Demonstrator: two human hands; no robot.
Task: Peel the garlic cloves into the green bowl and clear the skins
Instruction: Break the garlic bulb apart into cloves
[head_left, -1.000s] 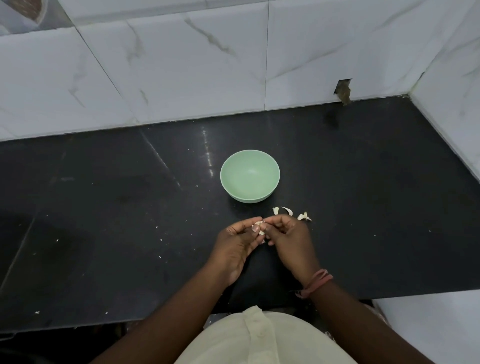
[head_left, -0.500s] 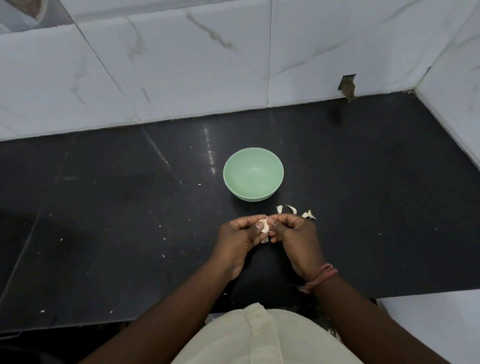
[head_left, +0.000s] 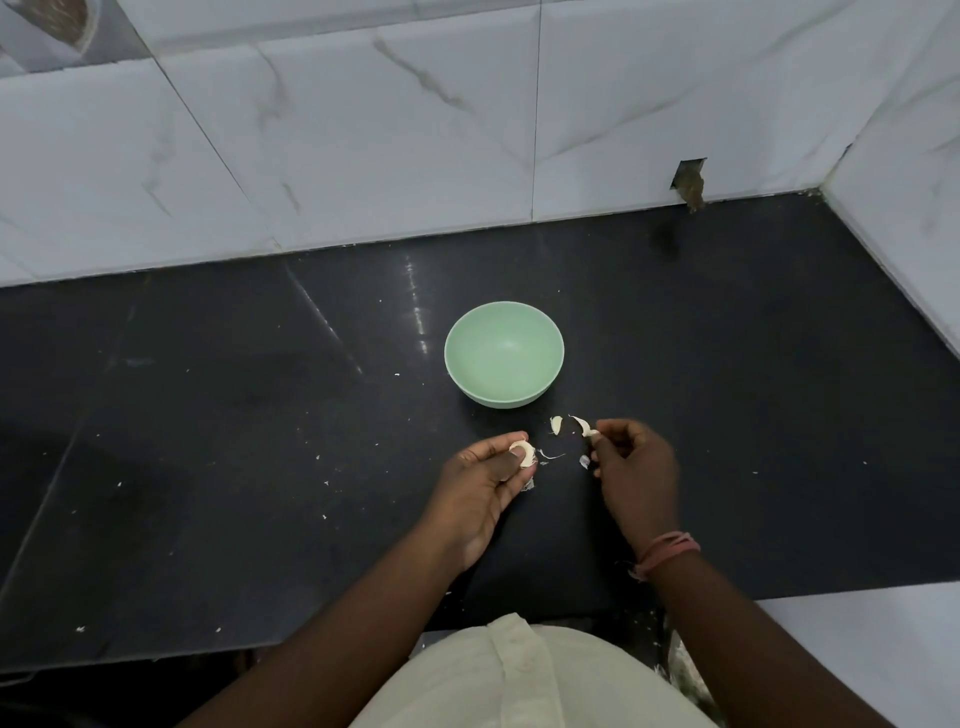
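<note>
The left hand pinches a pale garlic clove between thumb and curled fingers, the clove sitting at the fingertips on the hand's far right edge; a scrap of skin shows below the fingers. The right hand has its fingers curled inward, fingertips drawn together beside a small piece of skin, but whether they actually grip it cannot be told. The two hands are apart, with a thin strip of skin lying on the table between them, nearer the left hand.

Just beyond the right hand's fingertips lie two loose cloves, one touching or nearly touching those fingertips, the other a little to its left. The green bowl stands further out still, beyond the gap between both hands and near the loose cloves; nothing shows inside it. Small white flecks of skin are scattered over the dark table to the left of the left hand. A pink band circles the right wrist.
</note>
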